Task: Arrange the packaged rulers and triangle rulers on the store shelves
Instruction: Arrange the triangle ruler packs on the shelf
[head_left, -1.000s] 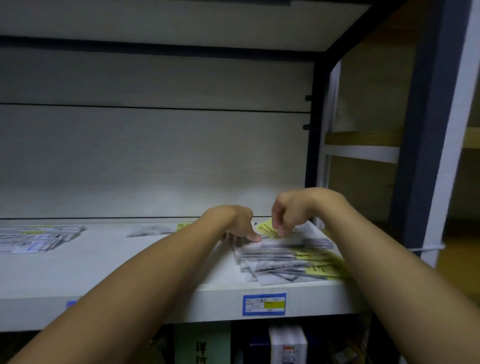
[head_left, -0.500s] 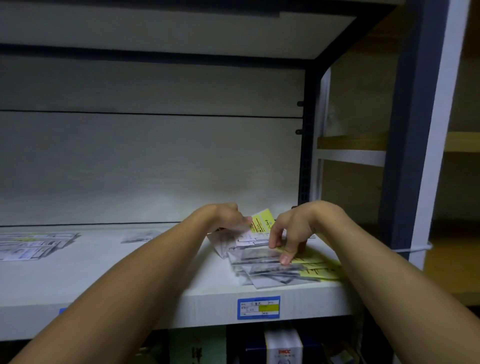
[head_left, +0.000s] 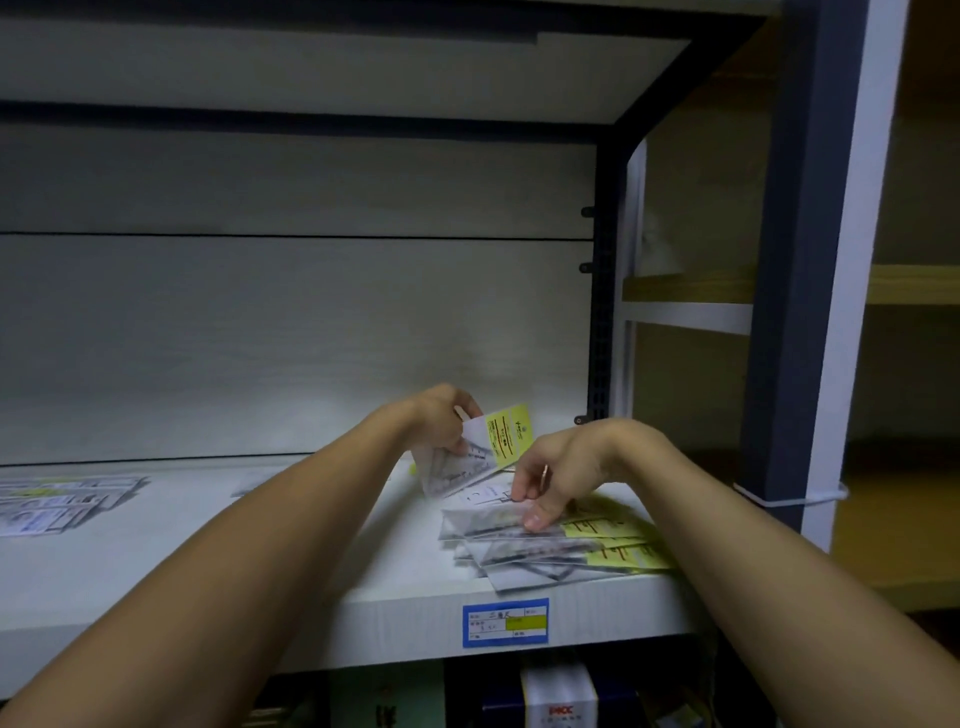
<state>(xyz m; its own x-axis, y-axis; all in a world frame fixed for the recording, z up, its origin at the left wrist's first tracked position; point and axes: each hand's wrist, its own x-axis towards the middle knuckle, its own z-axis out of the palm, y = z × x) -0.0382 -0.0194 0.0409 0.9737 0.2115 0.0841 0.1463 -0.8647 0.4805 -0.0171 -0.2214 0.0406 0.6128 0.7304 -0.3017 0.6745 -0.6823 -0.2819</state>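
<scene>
A loose pile of packaged triangle rulers (head_left: 550, 551), clear bags with yellow labels, lies at the right end of the white shelf (head_left: 218, 582). My left hand (head_left: 447, 421) grips a small bunch of packaged triangle rulers (head_left: 478, 457), lifted and tilted above the shelf with the yellow card upward. My right hand (head_left: 556, 478) rests on the pile, its fingers curled down and pinching the top package. A second flat stack of packaged rulers (head_left: 57, 504) lies at the shelf's left end.
A blue and yellow price tag (head_left: 505, 622) sticks on the shelf's front edge. A dark upright post (head_left: 800, 270) bounds the shelf on the right, with wooden shelves beyond. Boxes (head_left: 558, 699) sit on the shelf below. One loose package (head_left: 254, 486) lies mid-shelf near the back.
My left hand has lifted a bunch of packages off the pile and tilted it upward. My right hand has moved down onto the pile's top package.
</scene>
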